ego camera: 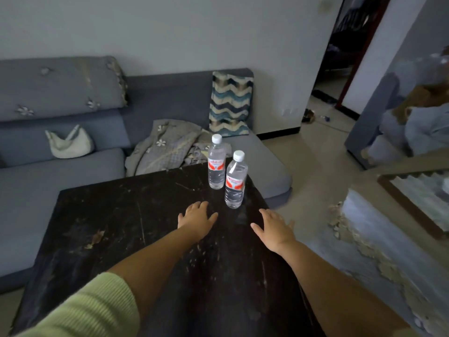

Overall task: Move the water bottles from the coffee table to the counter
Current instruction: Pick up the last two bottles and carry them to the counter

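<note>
Two clear water bottles with white caps and red-and-white labels stand upright at the far right corner of the dark coffee table [121, 227]. The farther bottle [216, 164] is just left of and behind the nearer bottle [235, 181]. My left hand [196, 218] is held over the table with fingers spread, a short way in front of the farther bottle and touching neither. My right hand [273, 228] is open too, over the table's right edge, just right of and in front of the nearer bottle. Both hands hold nothing.
A grey L-shaped sofa [73, 171] wraps the table's far and left sides, with a white handbag [69, 144], a crumpled blanket [167, 147] and a zigzag cushion [229, 104]. Tiled floor [315, 171] runs right toward a doorway [340, 57]. A peeling grey surface [379, 237] lies at right.
</note>
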